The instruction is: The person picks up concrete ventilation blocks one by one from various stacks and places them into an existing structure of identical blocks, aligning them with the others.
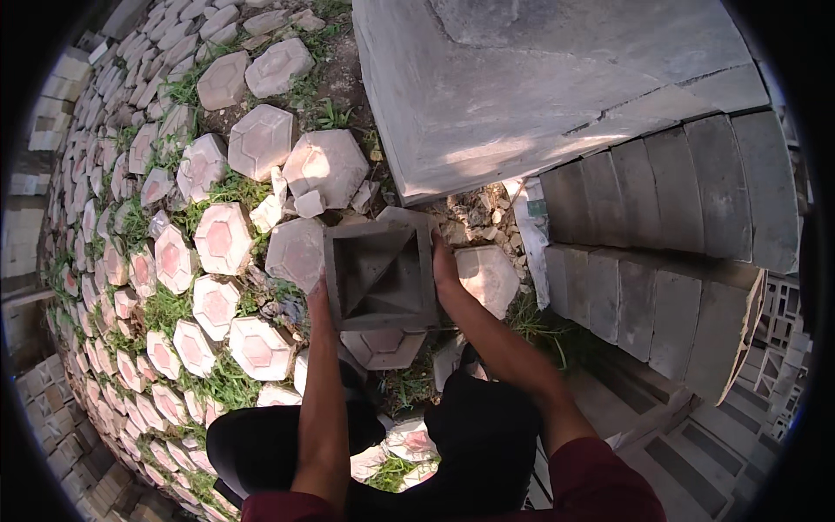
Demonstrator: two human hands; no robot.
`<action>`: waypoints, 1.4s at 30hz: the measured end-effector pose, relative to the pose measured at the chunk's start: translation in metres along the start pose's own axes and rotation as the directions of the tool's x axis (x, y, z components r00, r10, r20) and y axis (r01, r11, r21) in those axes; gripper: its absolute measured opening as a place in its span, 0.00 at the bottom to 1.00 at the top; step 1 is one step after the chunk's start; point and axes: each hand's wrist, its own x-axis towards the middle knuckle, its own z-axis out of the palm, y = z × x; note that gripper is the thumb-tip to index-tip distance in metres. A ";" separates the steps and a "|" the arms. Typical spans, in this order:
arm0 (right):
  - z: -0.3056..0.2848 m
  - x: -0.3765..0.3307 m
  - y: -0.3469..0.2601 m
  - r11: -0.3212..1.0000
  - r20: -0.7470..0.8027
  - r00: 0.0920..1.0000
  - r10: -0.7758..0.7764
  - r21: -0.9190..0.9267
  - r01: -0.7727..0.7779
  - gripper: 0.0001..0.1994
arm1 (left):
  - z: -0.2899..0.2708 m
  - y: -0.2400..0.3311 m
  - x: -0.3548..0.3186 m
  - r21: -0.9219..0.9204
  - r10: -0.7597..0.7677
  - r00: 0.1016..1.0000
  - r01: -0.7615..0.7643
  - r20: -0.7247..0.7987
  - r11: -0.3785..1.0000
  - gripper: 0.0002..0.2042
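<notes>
While the left grip (319, 298) grasps the block (379, 272) by its left side, toward the lower corner, the right grip (444, 259) clasps it by the right side, a little higher. The block is a square grey frame with a diagonal web across its hollow, and it sits near the middle of the view, between the two grips. Whether it rests on what lies below or is lifted just above it, I cannot tell.

Around it lie hexagonal pavers: a left paver (294, 252) just beside it, a right paver (487, 280) past the right wrist, and a near paver (384, 349) partly covered by its lower edge. Closer to the person are dark trousers (483, 426) and maroon sleeves (600, 483).

Beyond the block, rubble (474, 217) fills a gap beside a large grey concrete piece (557, 74), which takes up the upper right. A crumpled white sheet (531, 230) hangs next to the rubble, and right of that stand two rows of slabs (678, 187), one above the other. Over the left half, many more pavers with pinkish centres spread out, with grass (230, 376) growing between them. Stacked blocks (56, 400) line the far left edge.
</notes>
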 end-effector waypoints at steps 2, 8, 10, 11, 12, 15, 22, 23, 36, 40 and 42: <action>0.011 0.003 0.002 1.000 0.042 0.999 0.023 0.005 -0.023 0.38 | -0.002 0.004 -0.001 0.003 0.081 0.997 -0.081 0.002 0.997 0.28; 0.031 0.011 -0.014 0.964 -0.148 0.981 -0.125 -0.250 0.085 0.35 | -0.017 -0.005 0.040 -0.186 0.212 0.958 -0.176 0.193 0.967 0.28; 0.027 0.027 0.001 0.949 -0.184 0.960 -0.213 -0.272 0.158 0.31 | -0.017 -0.008 0.044 -0.156 0.190 0.956 -0.157 0.226 0.975 0.24; 0.027 0.029 0.005 0.960 -0.203 0.958 -0.203 -0.234 0.154 0.29 | -0.017 -0.009 0.046 -0.144 0.220 0.952 -0.192 0.213 0.971 0.23; 0.026 0.033 0.008 0.969 -0.221 0.956 -0.193 -0.198 0.150 0.28 | -0.013 -0.011 0.049 -0.134 0.250 0.947 -0.226 0.201 0.965 0.22; 0.039 0.011 0.007 0.950 -0.195 0.938 -0.286 -0.186 0.251 0.21 | -0.030 -0.009 0.045 -0.082 0.258 0.945 -0.246 0.199 0.966 0.22; 0.023 0.033 0.040 0.736 -0.200 0.711 -0.674 -0.265 0.623 0.13 | -0.010 -0.008 0.041 -0.098 0.280 0.949 -0.267 0.146 0.959 0.20; 0.019 0.031 0.038 0.715 -0.204 0.689 -0.696 -0.280 0.640 0.12 | -0.004 0.005 0.038 0.027 0.324 0.941 -0.328 0.094 0.944 0.20; -0.151 0.063 0.040 0.366 0.191 0.586 -0.787 -0.621 0.693 0.21 | 0.232 0.006 -0.056 0.146 0.594 0.198 -0.980 0.780 0.136 0.11; -0.155 0.067 0.045 0.364 0.181 0.602 -0.777 -0.652 0.665 0.22 | 0.237 -0.065 -0.016 0.242 0.576 0.214 -0.970 0.789 0.028 0.12; -0.155 0.056 0.056 0.371 0.135 0.589 -0.797 -0.660 0.654 0.22 | 0.235 -0.083 -0.004 0.245 0.603 0.236 -0.967 0.762 0.069 0.11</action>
